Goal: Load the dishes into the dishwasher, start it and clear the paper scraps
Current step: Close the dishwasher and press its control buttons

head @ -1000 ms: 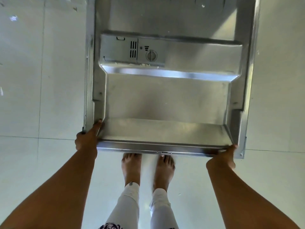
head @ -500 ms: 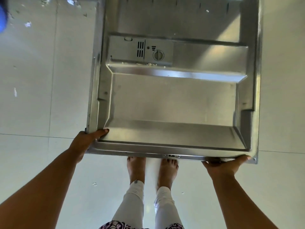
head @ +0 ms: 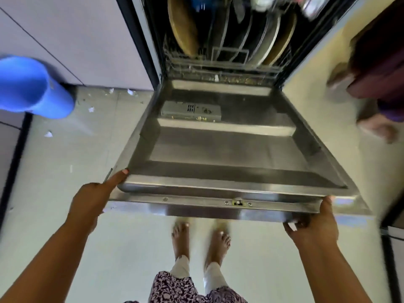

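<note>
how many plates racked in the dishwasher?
3 at least: one large plate at the left of the lower rack, two plates side by side at the right. Motion blur and the frame edge may hide more.

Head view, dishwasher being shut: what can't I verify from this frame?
- Upper rack: cut off by the top edge and motion-blurred, contents unclear.
- Door front and controls: face away from the camera.
- Right hand: fingertips partly hidden under the door's edge; left hand grips the corner.
- Paper scraps: too small and blurred to count.
- Blue object: cut off at left.
</note>
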